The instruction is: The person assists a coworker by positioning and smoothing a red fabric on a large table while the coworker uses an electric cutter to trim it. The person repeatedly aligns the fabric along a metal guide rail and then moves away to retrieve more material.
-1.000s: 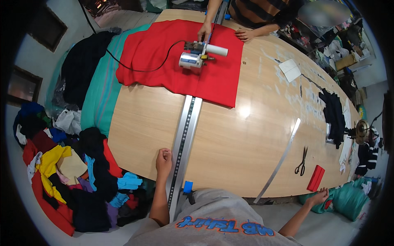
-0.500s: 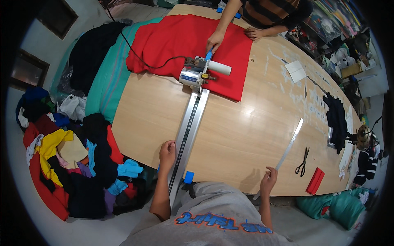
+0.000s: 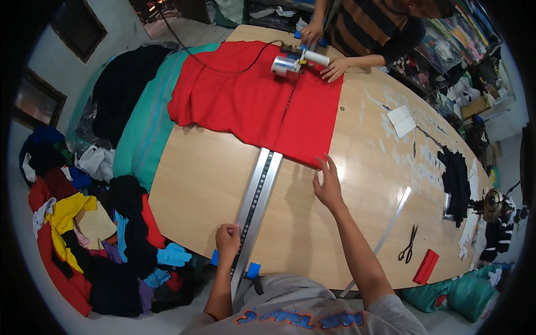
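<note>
My left hand (image 3: 228, 240), fingers curled in with nothing seen in them, rests beside the left edge of a long metal guide rail (image 3: 258, 192) with a row of holes. My right hand (image 3: 329, 187) reaches up with fingers apart, fingertips at the near right corner of the red cloth (image 3: 223, 100). The cloth lies over the rail, and a narrow slit runs along it, showing the rail beneath. At its far end stands a corded electric cloth cutter (image 3: 287, 64). A co-worker's one hand (image 3: 311, 33) is behind the cutter; the other (image 3: 336, 68) lies at the cloth's far right edge.
Right on the wooden table (image 3: 190, 173) lie a metal ruler (image 3: 392, 219), black scissors (image 3: 408, 244), a folded red piece (image 3: 426, 266), a white paper (image 3: 401, 121) and black cloth (image 3: 455, 184). Heaped clothes (image 3: 128, 234) and a green bundle (image 3: 146, 123) are at the left.
The cutter has travelled from the cloth's near edge to its far end, leaving a slit. My right hand has moved from the ruler up to the cloth's corner. My left hand stays by the rail.
</note>
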Available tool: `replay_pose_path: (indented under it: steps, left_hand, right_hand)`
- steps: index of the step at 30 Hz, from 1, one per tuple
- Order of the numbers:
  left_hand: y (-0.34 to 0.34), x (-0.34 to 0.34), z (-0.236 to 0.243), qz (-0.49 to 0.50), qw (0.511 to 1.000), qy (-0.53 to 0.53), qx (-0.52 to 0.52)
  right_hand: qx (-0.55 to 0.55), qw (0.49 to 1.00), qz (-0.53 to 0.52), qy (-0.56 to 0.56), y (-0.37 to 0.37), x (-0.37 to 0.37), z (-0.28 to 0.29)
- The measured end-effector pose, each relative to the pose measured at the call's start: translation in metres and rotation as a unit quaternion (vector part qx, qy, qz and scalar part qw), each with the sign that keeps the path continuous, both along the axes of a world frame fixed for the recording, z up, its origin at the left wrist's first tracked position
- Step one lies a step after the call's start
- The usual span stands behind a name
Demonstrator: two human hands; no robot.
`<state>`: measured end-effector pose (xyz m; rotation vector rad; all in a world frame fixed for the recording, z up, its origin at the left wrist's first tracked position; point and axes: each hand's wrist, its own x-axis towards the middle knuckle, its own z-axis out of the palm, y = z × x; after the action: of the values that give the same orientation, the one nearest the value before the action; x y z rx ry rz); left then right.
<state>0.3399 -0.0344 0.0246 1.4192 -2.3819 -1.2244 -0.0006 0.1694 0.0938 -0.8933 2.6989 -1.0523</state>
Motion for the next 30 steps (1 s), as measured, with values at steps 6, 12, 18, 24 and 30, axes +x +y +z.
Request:
replay_pose_path:
  steps: [6, 12, 18, 24, 30]
  left_hand:
    - [0.001, -0.006, 0.016, 0.021, 0.999, 0.002, 0.039]
    - [-0.002, -0.002, 0.014, -0.003, 0.999, -0.027, 0.023]
    - [-0.018, 0.007, -0.005, -0.024, 0.998, -0.050, 0.019]
    - [-0.015, 0.003, 0.005, 0.005, 0.995, -0.019, 0.097]
    - [-0.006, -0.011, 0.106, -0.023, 0.997, -0.015, 0.067]
  right_hand:
    - [0.140, 0.985, 0.089, 0.054, -0.070, -0.035, -0.045]
    - [0.193, 0.977, 0.083, 0.036, -0.086, -0.023, -0.074]
    - [0.229, 0.969, 0.084, 0.032, -0.090, -0.022, -0.075]
    - [0.270, 0.956, 0.107, 0.025, -0.088, -0.029, -0.084]
    - [0.350, 0.928, 0.124, -0.034, -0.099, -0.031, -0.061]
